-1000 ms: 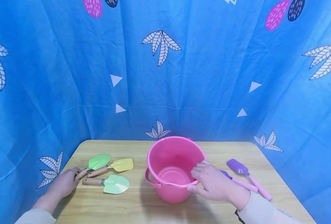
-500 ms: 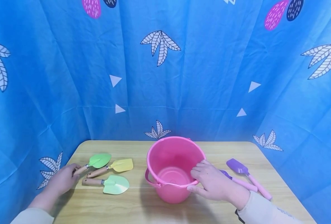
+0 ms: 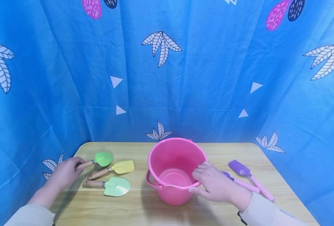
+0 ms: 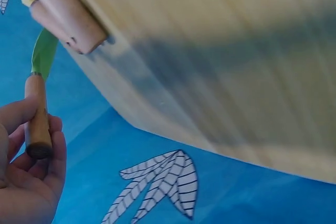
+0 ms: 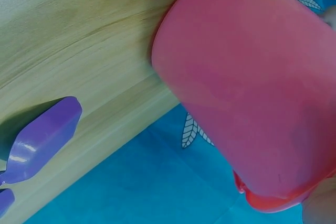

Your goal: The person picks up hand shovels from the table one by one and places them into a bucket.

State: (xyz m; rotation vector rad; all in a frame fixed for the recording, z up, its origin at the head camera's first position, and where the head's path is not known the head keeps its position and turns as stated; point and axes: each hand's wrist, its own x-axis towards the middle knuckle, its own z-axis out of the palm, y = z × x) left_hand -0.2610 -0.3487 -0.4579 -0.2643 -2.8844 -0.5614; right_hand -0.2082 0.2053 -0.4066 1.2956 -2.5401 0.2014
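My left hand [image 3: 66, 172] pinches the wooden handle [image 4: 38, 116] of a green trowel [image 3: 104, 158], which is raised off the table at the left. In the left wrist view, thumb and fingers close round that handle. Just nearer lie a yellow shovel [image 3: 123, 166] and a pale green trowel [image 3: 117, 186], both with wooden handles. At the middle stands a pink bucket [image 3: 172, 196], upright, its inside bare. My right hand [image 3: 212, 183] grips the bucket's right rim, fingers over the edge and thumb outside. The bucket's wall [image 5: 247, 82] fills much of the right wrist view.
Two purple shovels with pink handles lie right of the bucket; one purple shovel [image 3: 240, 168] is farther right, the other purple shovel [image 3: 244, 185] is partly behind my right hand. The wooden table [image 3: 121, 213] is enclosed by a blue patterned curtain [image 3: 212, 78].
The left hand has lifted the green trowel from the table and carried it slightly up and away from the other two. The right hand and bucket have stayed put.
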